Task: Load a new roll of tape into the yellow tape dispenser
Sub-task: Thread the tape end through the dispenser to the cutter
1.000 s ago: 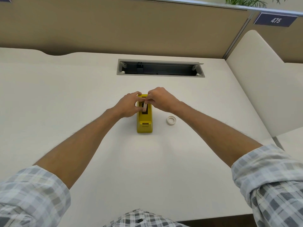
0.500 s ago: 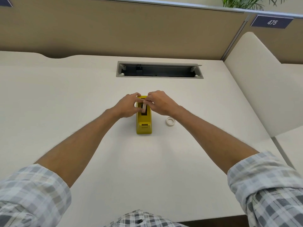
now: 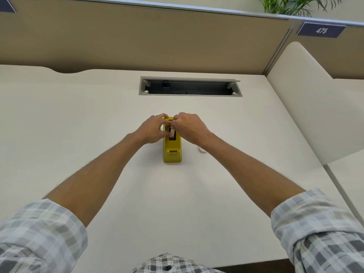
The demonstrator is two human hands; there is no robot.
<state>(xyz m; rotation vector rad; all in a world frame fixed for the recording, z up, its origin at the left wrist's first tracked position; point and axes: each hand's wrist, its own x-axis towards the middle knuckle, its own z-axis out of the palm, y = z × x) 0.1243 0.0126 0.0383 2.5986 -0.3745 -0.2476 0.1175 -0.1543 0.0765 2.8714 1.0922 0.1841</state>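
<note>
Head view: yellow tape dispenser mid-table. Both my grips, left hand and right hand, pinch tape roll over slot. Risk: roll seats crooked, jams; dispenser slides.

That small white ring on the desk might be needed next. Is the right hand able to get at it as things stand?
Probably yes. The white ring lies on the bare desk just under the right forearm, right of the yellow dispenser, with nothing on it. The right hand would first have to let go of the tape roll.
</note>
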